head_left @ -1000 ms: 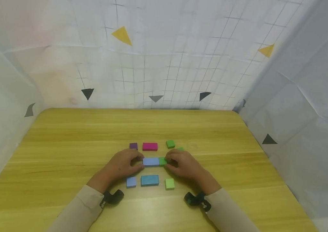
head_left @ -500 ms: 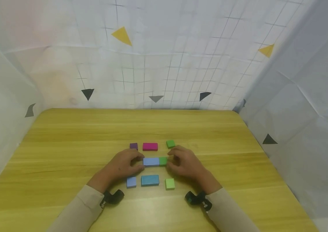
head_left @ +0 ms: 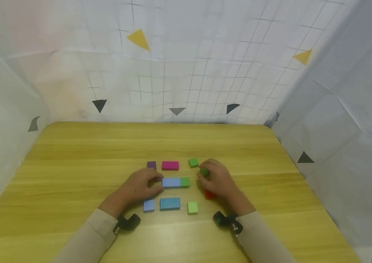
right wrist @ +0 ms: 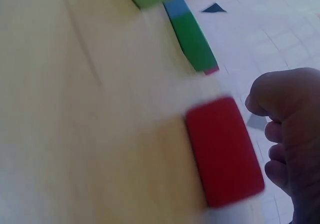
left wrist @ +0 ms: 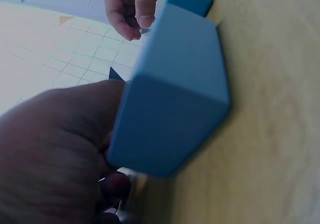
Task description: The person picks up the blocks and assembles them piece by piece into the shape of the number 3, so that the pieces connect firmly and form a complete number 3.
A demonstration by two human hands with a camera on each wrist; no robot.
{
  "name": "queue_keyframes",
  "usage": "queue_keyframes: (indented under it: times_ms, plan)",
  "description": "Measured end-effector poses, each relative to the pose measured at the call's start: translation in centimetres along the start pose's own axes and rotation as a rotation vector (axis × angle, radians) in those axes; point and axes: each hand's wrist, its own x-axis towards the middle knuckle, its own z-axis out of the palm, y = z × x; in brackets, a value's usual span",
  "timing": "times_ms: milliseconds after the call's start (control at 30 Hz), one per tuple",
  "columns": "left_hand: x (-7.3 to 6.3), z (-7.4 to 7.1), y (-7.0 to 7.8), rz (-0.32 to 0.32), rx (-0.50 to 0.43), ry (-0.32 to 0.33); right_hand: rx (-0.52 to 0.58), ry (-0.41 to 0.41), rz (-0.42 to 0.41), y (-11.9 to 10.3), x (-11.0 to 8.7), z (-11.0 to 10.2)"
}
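Observation:
My left hand (head_left: 142, 185) bends its thumb and forefinger around the left end of a long light blue block (head_left: 171, 183), fingertips at its corners. A small green block (head_left: 185, 182) stands against that block's right end. My right hand (head_left: 218, 179) hovers to the right, thumb and forefinger apart, with another small green block (head_left: 204, 171) showing between them. Beneath the right palm a red block (head_left: 210, 194) peeks out; in the right wrist view it lies whole on the table. The right hand's other fingers are curled in that view.
Behind the joined pair lie a purple block (head_left: 151, 166), a magenta block (head_left: 170, 166) and a green block (head_left: 193, 163). In front are a small blue block (head_left: 149, 205), a long teal block (head_left: 170, 204) and a lime block (head_left: 192, 208). The wooden table (head_left: 107, 146) meets white sheeting behind.
My right hand has let go of the green block beside the light blue one and moved right and back to another green block. The red block has come into sight. My left hand stays put.

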Motion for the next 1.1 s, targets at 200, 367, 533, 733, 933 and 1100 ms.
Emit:
queue_keyframes:
  times_ms: [200,367,533,733,933,1100]
  plan:
    - [0.0,0.0,0.0,-0.032,-0.019,-0.01,0.003,-0.03,0.095,0.7,-0.3,-0.6]
    - [0.0,0.1,-0.1,-0.035,-0.021,-0.007,0.022,-0.072,0.143,1.1,-0.5,-0.9]
    - [0.0,0.1,0.0,-0.048,-0.032,-0.009,0.053,-0.113,0.177,1.7,-0.8,-1.0]
    - [0.0,0.1,0.1,-0.053,-0.036,-0.006,0.136,-0.159,0.223,2.3,-1.1,-1.5]
    - [0.0,0.1,0.0,-0.054,-0.037,-0.003,0.157,-0.183,0.206,2.3,-1.1,-1.5]
    - [0.0,0.1,-0.1,-0.046,-0.041,-0.002,0.144,-0.184,0.207,2.3,-1.1,-1.4]
